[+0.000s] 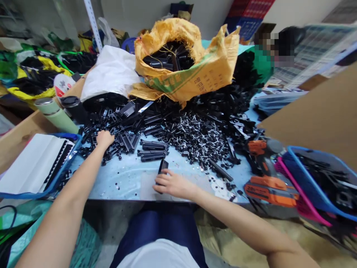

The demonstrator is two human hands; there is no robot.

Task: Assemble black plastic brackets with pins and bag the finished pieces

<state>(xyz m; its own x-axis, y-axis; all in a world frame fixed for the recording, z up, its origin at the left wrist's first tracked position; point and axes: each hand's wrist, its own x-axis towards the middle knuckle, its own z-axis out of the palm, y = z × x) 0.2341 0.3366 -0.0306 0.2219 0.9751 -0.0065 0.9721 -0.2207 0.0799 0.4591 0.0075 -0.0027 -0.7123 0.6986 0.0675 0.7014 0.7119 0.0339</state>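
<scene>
Apparently the step in hand is split between two places: steadying one piece and picking among loose ones. Just below the middle of the frame, the right hand is drawn in narrow around a black part, its fingers laid over the lower end while the upper end shows beyond them. That part sits near the front edge of the table, on a pale sheet. Left of centre, the left hand dips into a pile of small black pieces; its fingertips are lost among them, so I cannot tell whether it is pinching anything.

Above the held part lie several similar black bars, side by side in a short row. Right of those spreads a heap of screws, and farther right a cordless drill lies next to a blue-rimmed basket.

As I judge it, the next move calls for a fine fingertip grip on the left, drawing out one small piece without dragging its neighbours, and a steady, light hold on the right so the part does not skid.
</scene>
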